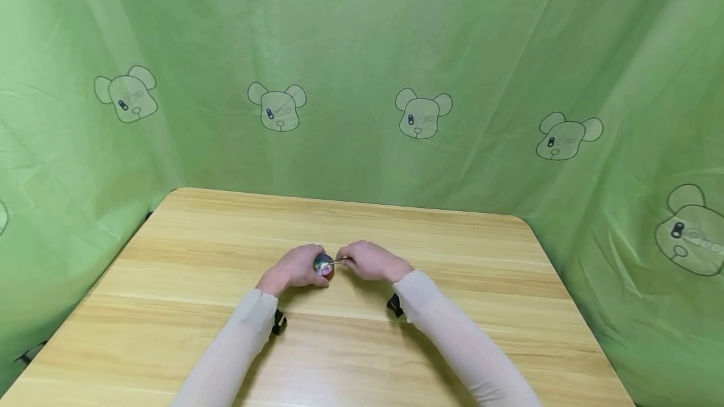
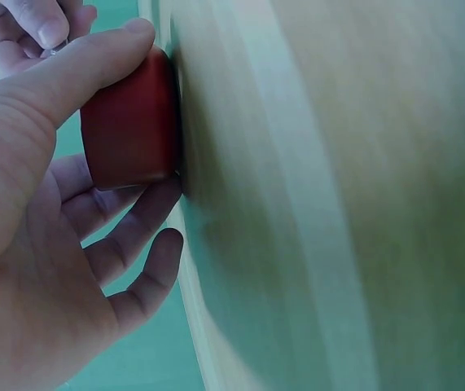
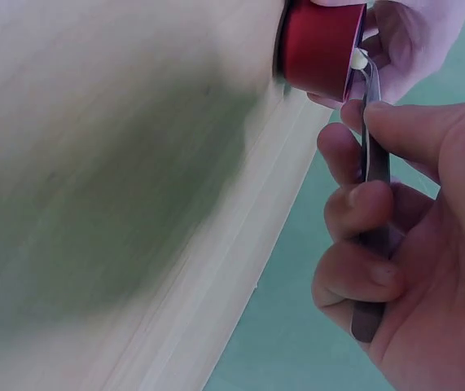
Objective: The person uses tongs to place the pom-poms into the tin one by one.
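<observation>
On the wooden table (image 1: 452, 250), my left hand (image 1: 298, 267) grips a small round red container (image 2: 130, 126), thumb on one side and fingers on the other. From above, its top (image 1: 323, 266) looks multicoloured, with pale and pink patches. My right hand (image 1: 370, 260) pinches metal tweezers (image 3: 370, 155) with bent tips, thumb against the curled fingers. The tips reach the top of the container, where a small pale yellowish piece (image 3: 359, 59) shows at them. Whether the tips grasp that piece or only touch it, I cannot tell. The inside of the container is hidden in both wrist views.
A green curtain (image 1: 351, 30) printed with bear heads surrounds the table at the back and both sides. Dark wrist mounts (image 1: 279, 322) hang under both pale sleeves (image 1: 458, 338). The far table edge (image 1: 339, 199) lies beyond the hands.
</observation>
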Demonstrator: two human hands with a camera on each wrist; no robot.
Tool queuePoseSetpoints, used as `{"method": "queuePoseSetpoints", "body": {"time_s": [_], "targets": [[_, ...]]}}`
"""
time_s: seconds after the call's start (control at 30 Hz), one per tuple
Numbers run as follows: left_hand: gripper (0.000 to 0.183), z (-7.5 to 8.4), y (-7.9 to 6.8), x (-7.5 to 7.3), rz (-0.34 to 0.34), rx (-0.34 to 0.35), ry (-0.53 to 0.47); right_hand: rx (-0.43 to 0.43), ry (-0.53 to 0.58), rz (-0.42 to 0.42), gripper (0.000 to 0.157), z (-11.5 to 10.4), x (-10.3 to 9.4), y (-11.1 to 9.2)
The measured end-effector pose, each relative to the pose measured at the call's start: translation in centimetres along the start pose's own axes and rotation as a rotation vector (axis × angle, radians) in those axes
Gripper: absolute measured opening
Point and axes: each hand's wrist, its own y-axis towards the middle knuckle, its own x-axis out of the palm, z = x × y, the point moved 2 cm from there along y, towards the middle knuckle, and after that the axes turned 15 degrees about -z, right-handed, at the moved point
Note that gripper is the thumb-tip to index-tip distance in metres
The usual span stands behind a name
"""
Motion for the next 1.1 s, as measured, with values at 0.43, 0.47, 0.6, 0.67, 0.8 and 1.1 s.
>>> {"method": "queuePoseSetpoints", "body": {"time_s": [0.43, 0.47, 0.6, 0.67, 0.8, 1.1], "targets": [[0.052, 0.1, 0.4, 0.0, -0.003, 0.0, 0.001, 0.001, 0.021, -0.012, 0.022, 0.2, 0.0, 0.2], [0.052, 0.1, 0.4, -0.1, -0.002, -0.001, 0.0, 0.003, 0.019, -0.012, 0.022, 0.2, 0.0, 0.3], [0.052, 0.2, 0.6, -0.1, -0.001, -0.003, 0.005, 0.014, 0.019, -0.015, 0.022, 0.4, -0.1, 0.3], [0.052, 0.2, 0.6, -0.1, 0.002, -0.003, 0.007, 0.018, 0.024, -0.018, 0.023, 0.4, -0.1, 0.3], [0.051, 0.3, 0.6, -0.1, 0.005, -0.001, 0.003, 0.028, 0.046, -0.028, 0.023, 0.5, -0.2, 0.4], [0.051, 0.3, 0.5, -0.2, 0.011, -0.006, -0.01, 0.055, 0.051, 0.004, 0.023, 1.3, -0.4, 0.1]]}}
